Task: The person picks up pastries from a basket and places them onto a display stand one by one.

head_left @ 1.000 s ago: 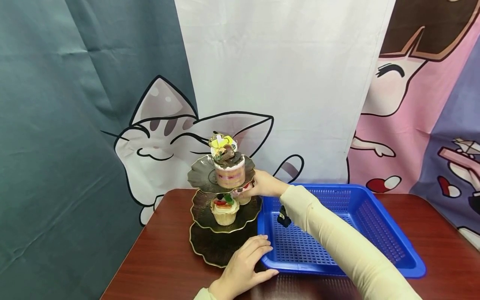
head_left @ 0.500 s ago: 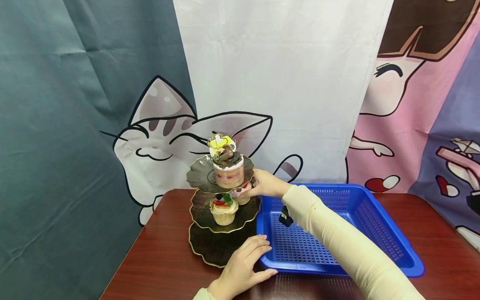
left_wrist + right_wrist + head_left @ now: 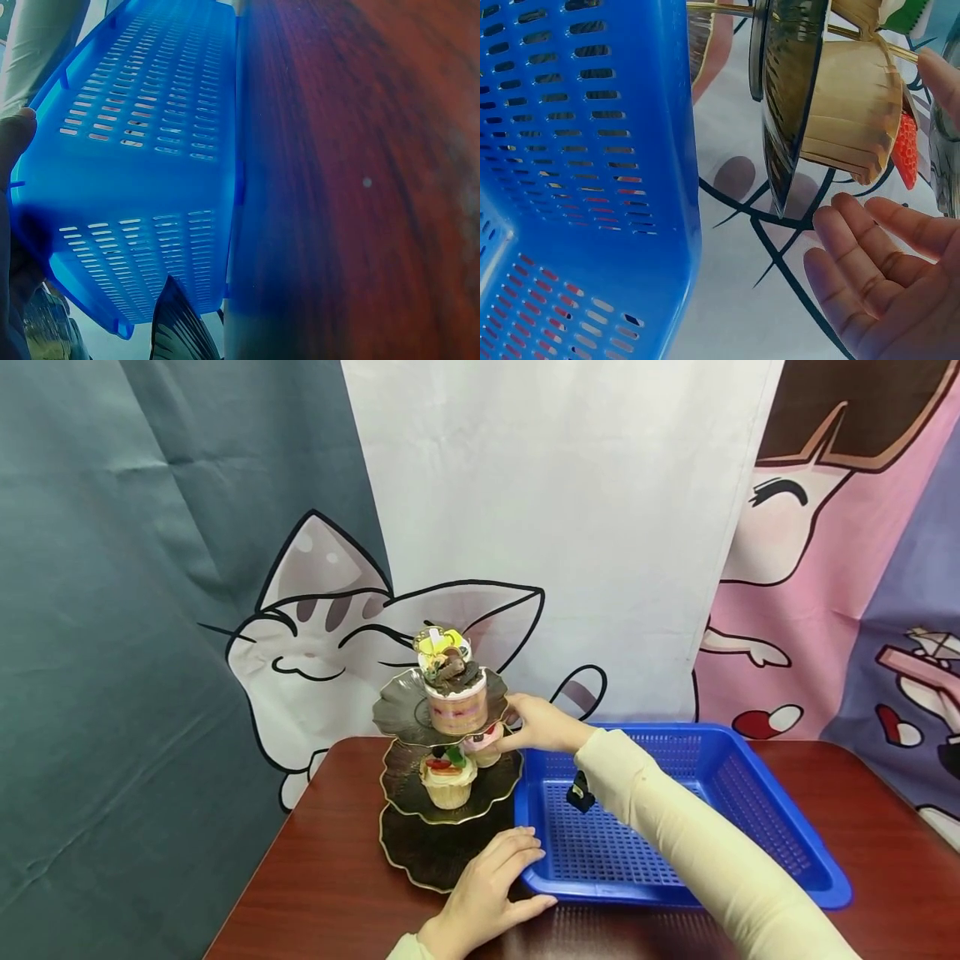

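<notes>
On the middle plate of a three-tier stand [image 3: 405,781] sits a pink-topped cupcake [image 3: 487,743], partly behind a cream cupcake [image 3: 448,781] with fruit on top. My right hand [image 3: 551,724] is at the right side of that plate, beside the pink cupcake. In the right wrist view its fingers [image 3: 855,247] are spread below a paper-cased cupcake [image 3: 855,105] with a strawberry, and a gap shows between them. My left hand [image 3: 487,893] holds the near left corner of a blue plastic basket [image 3: 615,893], its thumb against the rim in the left wrist view.
A layered cake cup with chocolate topping [image 3: 457,706] stands on the top plate, with a yellow-topped dessert [image 3: 442,647] behind it. The bottom plate [image 3: 427,852] lies close to the basket's left side. A printed curtain [image 3: 570,543] hangs behind the wooden table [image 3: 300,893].
My right hand has shifted slightly to the right, and more of the pink cupcake shows beside its fingers. The left hand stays at the basket corner.
</notes>
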### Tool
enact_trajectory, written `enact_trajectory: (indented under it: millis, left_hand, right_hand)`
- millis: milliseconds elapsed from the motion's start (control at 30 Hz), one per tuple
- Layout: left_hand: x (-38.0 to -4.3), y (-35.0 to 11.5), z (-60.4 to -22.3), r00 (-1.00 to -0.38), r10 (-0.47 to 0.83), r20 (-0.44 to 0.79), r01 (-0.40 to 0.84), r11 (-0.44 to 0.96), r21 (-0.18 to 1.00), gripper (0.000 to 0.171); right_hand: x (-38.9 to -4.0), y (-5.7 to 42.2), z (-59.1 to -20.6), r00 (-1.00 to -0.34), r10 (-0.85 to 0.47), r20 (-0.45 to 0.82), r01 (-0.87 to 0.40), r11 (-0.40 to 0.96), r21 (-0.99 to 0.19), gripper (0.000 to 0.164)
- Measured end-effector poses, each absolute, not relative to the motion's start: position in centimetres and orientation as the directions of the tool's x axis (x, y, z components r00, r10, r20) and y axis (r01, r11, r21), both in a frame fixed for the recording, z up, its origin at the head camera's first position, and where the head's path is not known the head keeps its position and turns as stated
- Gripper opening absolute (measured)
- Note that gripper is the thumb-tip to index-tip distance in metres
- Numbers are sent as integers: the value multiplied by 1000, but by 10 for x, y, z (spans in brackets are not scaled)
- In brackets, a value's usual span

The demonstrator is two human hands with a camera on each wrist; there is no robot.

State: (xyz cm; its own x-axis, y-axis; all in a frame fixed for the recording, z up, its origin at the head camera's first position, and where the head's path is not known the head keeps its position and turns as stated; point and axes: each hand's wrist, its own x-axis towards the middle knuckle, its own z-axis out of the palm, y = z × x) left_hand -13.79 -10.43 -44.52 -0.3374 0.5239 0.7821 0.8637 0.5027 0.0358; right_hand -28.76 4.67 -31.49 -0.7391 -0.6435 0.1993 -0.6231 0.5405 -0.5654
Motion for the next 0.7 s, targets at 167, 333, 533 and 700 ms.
enact_trajectory:
  millis: [167, 333, 533, 700]
  left_hand:
    - [-139, -104, -445, -330, 525, 784, 867, 498, 32, 43]
    - [-139, -104, -446, -320, 525, 789, 870, 493, 25, 44]
    - [-140, -103, -445, -323, 525, 787, 869, 494, 27, 45]
    - [-141, -104, -446, -321, 530, 785, 871, 491, 25, 44]
  right_hand:
    - [-284, 51, -314, -745, -638, 194, -618, 552, -560, 54]
    - [-282, 55, -313, -757, -627, 185, -607, 570, -553, 64]
    - [-281, 60, -312, -772, -615, 162, -586, 589, -556, 81]
    - [-278, 67, -310, -771, -617, 158, -582, 581, -569, 79]
